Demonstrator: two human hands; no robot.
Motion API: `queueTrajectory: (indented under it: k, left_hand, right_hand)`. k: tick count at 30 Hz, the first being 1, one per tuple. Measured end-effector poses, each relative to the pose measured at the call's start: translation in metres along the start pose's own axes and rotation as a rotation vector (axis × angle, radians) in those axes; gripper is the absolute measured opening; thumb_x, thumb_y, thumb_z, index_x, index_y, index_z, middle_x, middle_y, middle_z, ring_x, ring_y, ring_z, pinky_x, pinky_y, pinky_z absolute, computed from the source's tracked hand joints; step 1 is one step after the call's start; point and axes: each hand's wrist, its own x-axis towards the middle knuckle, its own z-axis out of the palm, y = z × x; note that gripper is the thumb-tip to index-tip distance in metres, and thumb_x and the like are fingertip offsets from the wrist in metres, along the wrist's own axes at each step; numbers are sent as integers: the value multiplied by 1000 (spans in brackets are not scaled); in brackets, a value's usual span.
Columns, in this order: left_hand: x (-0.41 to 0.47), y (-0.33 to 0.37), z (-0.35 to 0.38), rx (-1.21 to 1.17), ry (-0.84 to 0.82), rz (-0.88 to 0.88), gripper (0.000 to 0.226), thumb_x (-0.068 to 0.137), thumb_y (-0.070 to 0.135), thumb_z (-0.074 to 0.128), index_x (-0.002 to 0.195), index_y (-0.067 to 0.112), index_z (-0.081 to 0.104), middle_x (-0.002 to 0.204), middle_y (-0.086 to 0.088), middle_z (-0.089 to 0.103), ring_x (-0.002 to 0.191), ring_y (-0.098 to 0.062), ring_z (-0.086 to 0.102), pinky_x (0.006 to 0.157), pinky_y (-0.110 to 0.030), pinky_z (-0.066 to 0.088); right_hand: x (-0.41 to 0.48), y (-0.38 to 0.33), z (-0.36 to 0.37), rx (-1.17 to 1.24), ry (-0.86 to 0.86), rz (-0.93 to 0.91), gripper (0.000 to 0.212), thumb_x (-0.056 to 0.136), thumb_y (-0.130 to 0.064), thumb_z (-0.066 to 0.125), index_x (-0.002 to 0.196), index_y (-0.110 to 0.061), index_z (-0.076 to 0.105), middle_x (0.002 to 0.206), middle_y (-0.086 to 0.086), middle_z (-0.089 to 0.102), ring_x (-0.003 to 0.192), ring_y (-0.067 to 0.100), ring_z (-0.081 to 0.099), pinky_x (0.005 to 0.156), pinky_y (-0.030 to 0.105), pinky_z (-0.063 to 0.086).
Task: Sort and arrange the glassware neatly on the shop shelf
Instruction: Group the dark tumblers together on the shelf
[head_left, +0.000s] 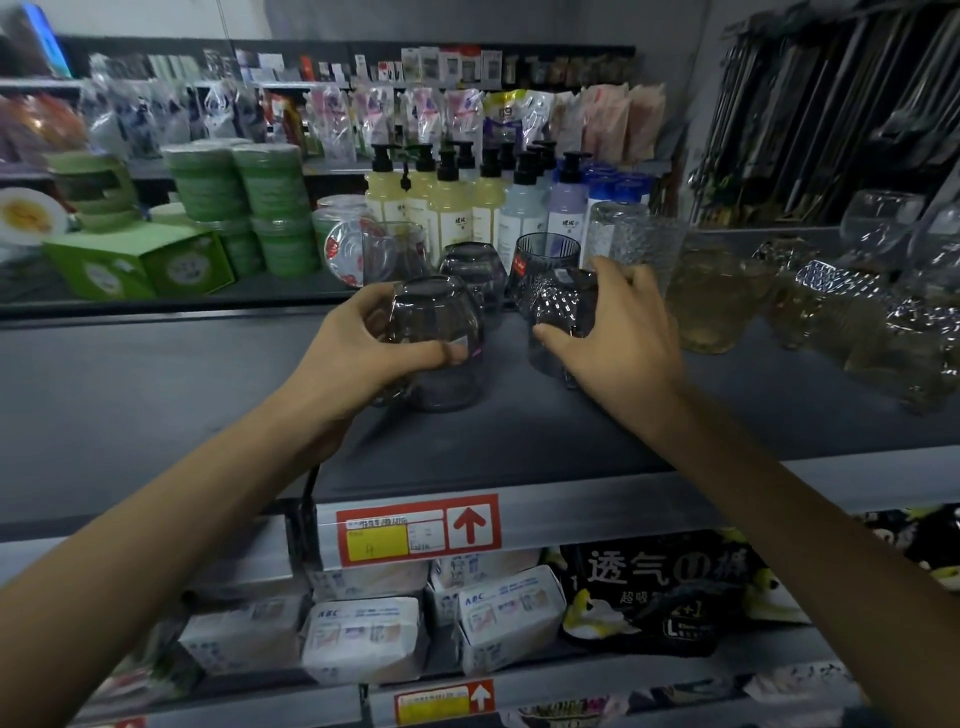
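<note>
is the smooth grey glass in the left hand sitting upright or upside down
Upside down, it seems. The smooth grey glass shows a narrow closed end on top and widens toward the shelf, held by the left hand.

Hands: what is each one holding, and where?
Left hand grips a smooth smoky glass around its side. Right hand grips a textured dark glass around its side.

Both forearms are bare from the lower frame edge to the wrist; no sleeve is visible. The left hand (363, 348) and right hand (618, 332) are ungloved. Fingernails are short and unpainted.
</note>
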Motion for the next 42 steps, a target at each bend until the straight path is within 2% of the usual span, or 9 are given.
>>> queueTrajectory:
  k: [5,8,11,15,19,25,30,36,42]
  left_hand:
    - [3,6,5,15,19,4,74,64,21,94,129,14,61,108,5,79,104,-26,72,95,-45,48]
    - [6,11,11,43,18,4,81,59,26,96,130,12,59,109,5,79,103,-17,75,103,-49,54]
    - [10,13,20,71,41,11,73,65,15,95,128,9,60,103,4,80,97,-14,77,91,-39,62]
    - [19,10,32,140,97,23,66,64,17,97,121,10,64,96,3,80,99,-38,72,89,-60,56]
    - [32,1,38,229,127,59,67,63,18,98,122,9,66,101,3,79,93,-12,76,85,-34,63]
    - [40,-9,42,222,118,34,67,64,16,98,122,10,67,101,4,79,81,-1,74,67,-15,57]
    - [43,-19,40,222,109,18,79,58,24,102,127,13,65,108,4,79,99,-12,76,96,-41,60]
    - [38,-20,41,273,140,48,110,44,48,97,141,19,53,118,8,73,107,-9,71,100,-38,57]
    - [25,-3,32,367,64,-19,123,46,56,96,151,22,41,132,5,63,119,-12,63,110,-41,50]
  right_hand:
    - [-20,5,-14,46,90,-56,76,86,-35,79,150,-17,42,138,11,47,128,32,50,102,36,42]
    - [-29,11,-14,75,126,-86,74,84,-30,81,148,-16,47,137,11,50,126,30,53,98,29,39]
    - [-33,16,-12,88,131,-97,69,83,-28,82,144,-18,51,133,8,52,122,26,55,90,20,32]
    - [-38,22,-6,131,115,-100,67,85,-27,80,144,-20,51,134,5,52,121,23,55,93,21,36]
    - [-39,24,-2,173,84,-69,66,87,-28,79,146,-24,49,137,1,50,123,17,53,92,20,34]
    - [-39,25,3,225,93,-67,60,86,-27,78,141,-22,55,131,1,51,116,20,57,90,22,40]
    - [-41,26,3,263,96,-71,56,87,-27,77,139,-24,57,131,-1,51,113,18,60,94,27,50]
    - [-43,27,2,260,99,-86,45,87,-26,75,130,-25,61,124,-3,55,105,22,63,89,40,55]
    - [-50,21,-5,267,213,-234,38,87,-18,76,124,-17,67,119,-3,61,100,19,66,82,35,57]
